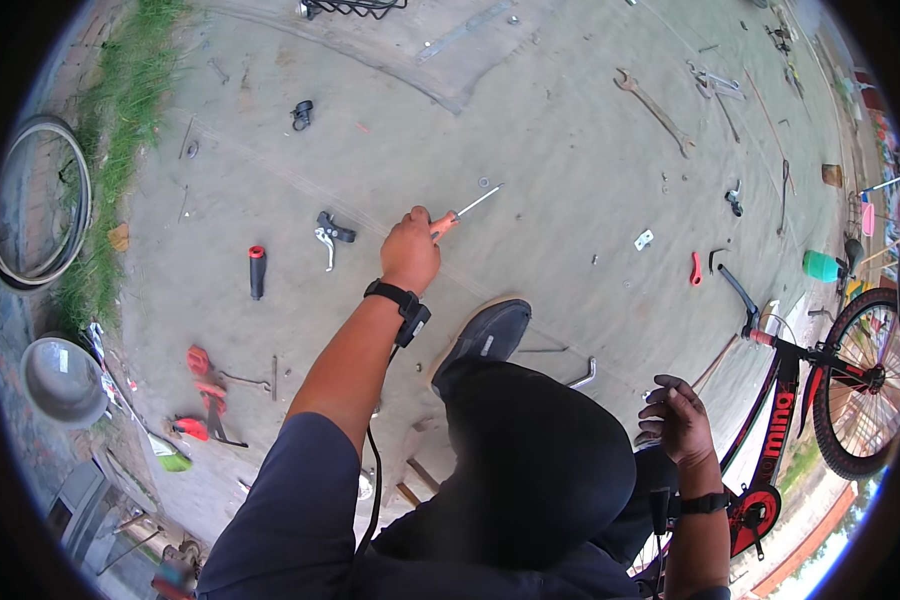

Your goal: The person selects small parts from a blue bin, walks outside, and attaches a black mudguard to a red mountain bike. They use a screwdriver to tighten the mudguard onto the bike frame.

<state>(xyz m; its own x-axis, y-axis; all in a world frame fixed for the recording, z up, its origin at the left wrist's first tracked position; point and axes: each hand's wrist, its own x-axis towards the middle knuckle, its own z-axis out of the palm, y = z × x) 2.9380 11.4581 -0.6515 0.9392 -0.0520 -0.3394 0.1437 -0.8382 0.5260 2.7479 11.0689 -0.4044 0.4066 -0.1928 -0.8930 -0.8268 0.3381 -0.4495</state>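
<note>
Clasping an orange-handled metal screwdriver (446, 224), the left hand (412, 253) is probably retrieving it, next needing steady lifting; the right hand (684, 424) is hanging half-open, empty.

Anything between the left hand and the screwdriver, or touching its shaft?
Nothing visible between them: the left hand is closed on the orange handle of the screwdriver. A small ring lies close to the shaft, near the tip, apparently not touching it.

A hand could slip between the screwdriver (450, 219) and the big far wrench (657, 114); near right, the bicycle (778, 415) blocks passage.
</note>
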